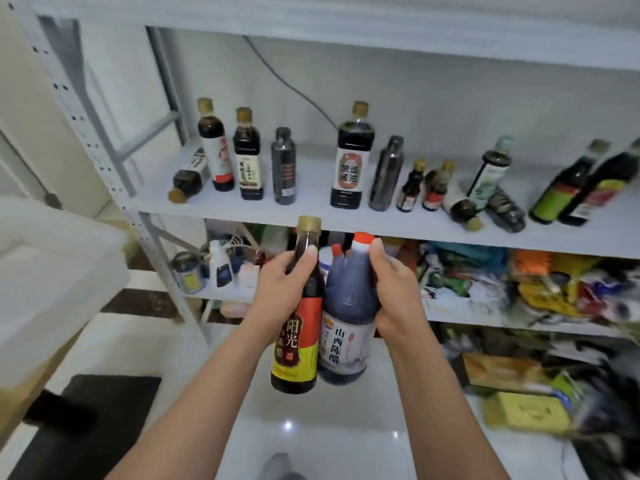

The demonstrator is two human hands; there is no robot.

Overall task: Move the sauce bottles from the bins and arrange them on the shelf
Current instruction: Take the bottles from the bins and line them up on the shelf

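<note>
Gripping a red-labelled bottle (299, 344) in our left hand (277, 292) and a white-labelled bottle (346, 341) in our right hand (398, 292), we're risking toppling the leaning bottles (490, 171) crowding the shelf (311, 188).

Glossy dark bottles (356, 133), paper labels (349, 173), matt white metal shelf (311, 211), shiny floor tiles (311, 441), translucent plastic bin (52, 278)

White wall (467, 98) behind a white metal shelf unit (242, 213) with perforated uprights; dark cable (277, 81) runs down that wall. Cream wall (24, 109) at far left. Glossy white tiled floor (346, 445) with a small light glare spot (287, 425). Black mat (97, 427) lower left, dark tile band (145, 303) by the unit's left leg.
</note>
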